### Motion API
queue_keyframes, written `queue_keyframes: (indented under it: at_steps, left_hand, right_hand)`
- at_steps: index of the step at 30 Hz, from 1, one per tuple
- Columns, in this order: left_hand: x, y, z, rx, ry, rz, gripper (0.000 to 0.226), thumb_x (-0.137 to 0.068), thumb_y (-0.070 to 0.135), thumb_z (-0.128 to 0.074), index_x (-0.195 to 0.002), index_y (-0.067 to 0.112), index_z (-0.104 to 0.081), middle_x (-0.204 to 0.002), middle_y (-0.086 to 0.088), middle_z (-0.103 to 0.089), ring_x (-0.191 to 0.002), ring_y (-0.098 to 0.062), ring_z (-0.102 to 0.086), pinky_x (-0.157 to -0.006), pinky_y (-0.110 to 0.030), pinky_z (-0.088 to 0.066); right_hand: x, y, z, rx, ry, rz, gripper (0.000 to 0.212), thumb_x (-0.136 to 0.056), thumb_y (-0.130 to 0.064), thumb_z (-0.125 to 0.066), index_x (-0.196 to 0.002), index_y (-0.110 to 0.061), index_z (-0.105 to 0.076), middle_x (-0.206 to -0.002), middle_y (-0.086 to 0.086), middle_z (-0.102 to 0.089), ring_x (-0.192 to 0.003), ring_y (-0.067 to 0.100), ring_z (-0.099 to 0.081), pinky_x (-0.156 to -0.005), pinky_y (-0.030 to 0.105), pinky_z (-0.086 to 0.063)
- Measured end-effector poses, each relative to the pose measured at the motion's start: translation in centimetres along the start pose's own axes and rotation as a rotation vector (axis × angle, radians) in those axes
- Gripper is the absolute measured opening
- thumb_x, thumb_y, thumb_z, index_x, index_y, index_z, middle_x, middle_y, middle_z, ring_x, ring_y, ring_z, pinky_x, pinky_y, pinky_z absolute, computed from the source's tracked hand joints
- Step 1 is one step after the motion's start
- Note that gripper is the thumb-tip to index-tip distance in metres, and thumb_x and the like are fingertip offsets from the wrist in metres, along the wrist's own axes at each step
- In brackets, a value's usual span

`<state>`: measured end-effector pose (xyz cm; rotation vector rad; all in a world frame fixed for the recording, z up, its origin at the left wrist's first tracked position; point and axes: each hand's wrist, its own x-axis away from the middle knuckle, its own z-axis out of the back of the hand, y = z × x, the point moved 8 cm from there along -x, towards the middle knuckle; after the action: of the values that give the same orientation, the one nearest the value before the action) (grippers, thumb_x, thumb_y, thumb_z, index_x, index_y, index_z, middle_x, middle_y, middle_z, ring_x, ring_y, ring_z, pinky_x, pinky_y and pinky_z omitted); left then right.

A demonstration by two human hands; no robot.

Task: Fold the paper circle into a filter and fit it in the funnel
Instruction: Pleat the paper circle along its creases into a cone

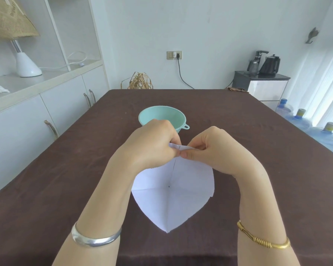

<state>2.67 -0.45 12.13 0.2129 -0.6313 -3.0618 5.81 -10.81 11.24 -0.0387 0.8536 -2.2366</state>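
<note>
A white paper circle [171,194] with crease lines and a dark dot at its centre is held above the brown tablecloth, its near edge bent to a point. My left hand [152,144] and my right hand [215,148] pinch its far edge together, thumbs meeting at the fold; that edge is crumpled between the fingers. A pale turquoise funnel [173,117] with a small hanging tab stands mouth-up just beyond my hands, partly hidden by the left knuckles.
The table [65,189] is draped in dark brown cloth. A white cabinet with a lamp [25,64] runs along the left. A side unit with kettles [265,68] and water bottles [315,129] stand at the right. A straw object [140,81] sits past the far table edge.
</note>
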Motion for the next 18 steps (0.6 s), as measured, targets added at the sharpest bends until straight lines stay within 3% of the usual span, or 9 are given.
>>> queue_keyframes:
  at_steps: [3, 6, 9, 12, 15, 18]
  left_hand:
    - [0.07, 0.35, 0.23, -0.008, 0.011, -0.010, 0.019, -0.084, 0.029, -0.064, -0.065, 0.026, -0.068, -0.056, 0.006, -0.053, -0.060, -0.024, -0.054, -0.054, -0.027, -0.043]
    - [0.20, 0.67, 0.32, 0.036, 0.021, -0.025, 0.010, -0.084, 0.028, -0.063, -0.083, 0.029, -0.072, -0.079, 0.004, -0.069, -0.077, -0.023, -0.063, -0.070, -0.038, -0.054]
    - [0.39, 0.81, 0.38, 0.077, 0.024, -0.029, 0.012, -0.086, 0.031, -0.061, -0.087, 0.031, -0.074, -0.092, 0.003, -0.072, -0.087, -0.023, -0.064, -0.077, -0.042, -0.054]
    - [0.43, 0.94, 0.21, 0.082, -0.004, -0.032, 0.015, -0.087, 0.034, -0.060, -0.087, 0.028, -0.075, -0.089, 0.004, -0.072, -0.087, -0.021, -0.065, -0.079, -0.042, -0.054]
    - [0.59, 1.04, 0.25, 0.058, -0.017, -0.024, 0.017, -0.086, 0.034, -0.062, -0.081, 0.025, -0.075, -0.080, 0.006, -0.072, -0.082, -0.024, -0.065, -0.077, -0.043, -0.054]
    - [0.67, 1.07, 0.50, 0.005, 0.000, -0.018, 0.019, -0.087, 0.034, -0.060, -0.079, 0.024, -0.074, -0.075, 0.003, -0.070, -0.079, -0.028, -0.064, -0.073, -0.043, -0.055]
  right_hand:
    - [0.06, -0.08, 0.28, -0.020, 0.034, 0.002, 0.036, -0.082, -0.030, -0.067, -0.069, 0.003, -0.067, -0.040, -0.003, -0.021, -0.041, 0.012, -0.020, -0.036, 0.018, -0.015]
    - [0.10, -0.06, 0.68, -0.020, 0.055, 0.000, 0.033, -0.082, -0.025, -0.068, -0.066, 0.004, -0.067, -0.039, -0.003, -0.020, -0.041, 0.012, -0.020, -0.035, 0.017, -0.015]
    - [0.17, -0.05, 0.77, -0.017, 0.047, 0.000, 0.038, -0.082, -0.024, -0.068, -0.062, 0.007, -0.061, -0.042, -0.003, -0.016, -0.043, 0.013, -0.017, -0.036, 0.018, -0.014]
    - [0.17, 0.04, 0.61, -0.008, 0.029, -0.006, 0.047, -0.082, -0.023, -0.068, -0.054, 0.009, -0.048, -0.044, -0.003, -0.013, -0.044, 0.013, -0.015, -0.038, 0.020, -0.012]
    - [0.16, 0.15, 0.05, -0.014, -0.012, -0.017, 0.057, -0.082, -0.024, -0.067, -0.042, -0.011, -0.030, -0.041, -0.004, -0.012, -0.043, 0.013, -0.014, -0.038, 0.021, -0.010]
    - [0.19, 0.26, -0.16, -0.028, -0.028, -0.009, 0.048, -0.085, -0.029, -0.065, -0.046, -0.009, -0.043, -0.040, -0.004, -0.022, -0.042, 0.012, -0.020, -0.040, 0.018, -0.014]
